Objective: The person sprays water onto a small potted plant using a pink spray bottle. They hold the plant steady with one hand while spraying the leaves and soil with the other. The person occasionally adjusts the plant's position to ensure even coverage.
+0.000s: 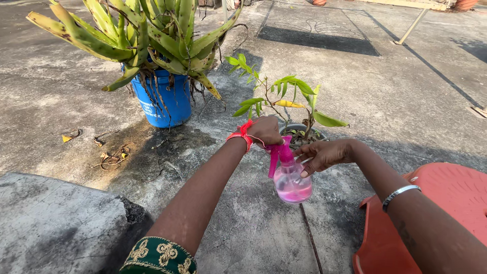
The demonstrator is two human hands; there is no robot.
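**Two hands on one pink spray bottle, two potted plants beyond**

Nearest the lens, one green sleeve cuff (158,256) with gold embroidery covers the left upper arm, and one orange plastic chair (446,203) sits at the lower right. Two hands meet at the centre. The left hand (264,130), with red thread tied at its wrist, is closed around the pink pump head of the spray bottle (290,177). The right hand (324,155), with one silver bangle (401,195) on its forearm, curls its fingers against the bottle's neck and shoulder.

One spray bottle is in view: a small clear rounded body with a magenta trigger top, held upright above the concrete floor (395,96), just in front of the small pot. It holds pink liquid to well over half its height.

Two planted containers stand behind: a blue bucket (167,101) carrying a large aloe plant (152,35), and a small dark pot (299,133) with a thin leafy sapling (284,96).
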